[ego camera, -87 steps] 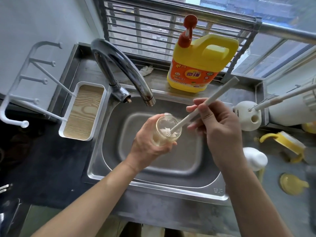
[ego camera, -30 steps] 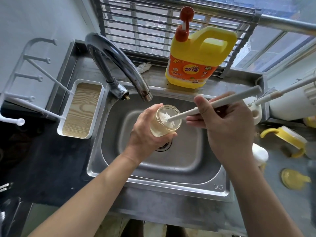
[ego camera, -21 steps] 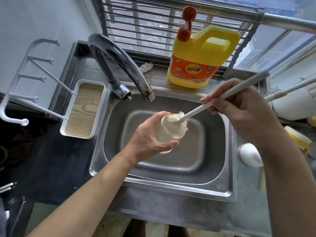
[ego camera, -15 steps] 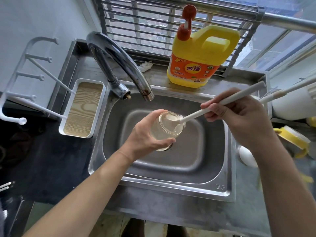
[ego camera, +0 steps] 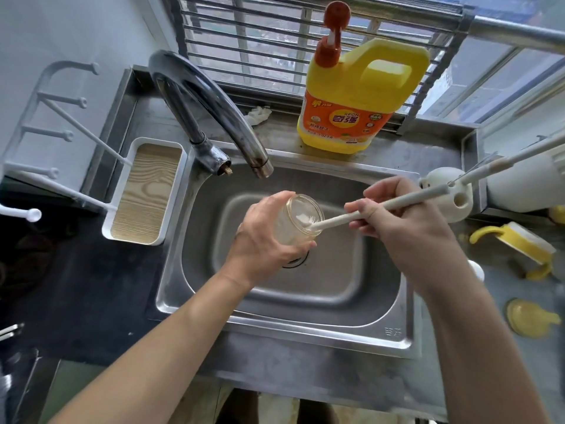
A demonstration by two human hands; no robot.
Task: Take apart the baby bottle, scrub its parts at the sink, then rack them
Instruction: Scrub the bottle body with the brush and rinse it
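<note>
My left hand [ego camera: 260,240] grips the clear, yellowish bottle body [ego camera: 298,220] over the steel sink [ego camera: 275,313], its open mouth tilted toward the right. My right hand [ego camera: 400,221] holds the long white bottle brush [ego camera: 394,203] by its handle, and the bristle end is inside the bottle mouth. The yellow handled collar [ego camera: 516,240] and a yellow cap [ego camera: 526,316] lie on the counter at the right. A white peg drying rack with a wood-look tray [ego camera: 143,191] stands left of the sink.
The chrome faucet [ego camera: 214,108] arches over the basin's back left, no water running. A yellow detergent jug [ego camera: 357,93] stands behind the sink. A white brush holder [ego camera: 449,194] and a white container sit at the right. Dark counter lies to the left.
The brush head came out to the bottle's rim and has gone back inside the mouth. My right hand dropped lower and nearer the bottle; the left hand kept its hold.
</note>
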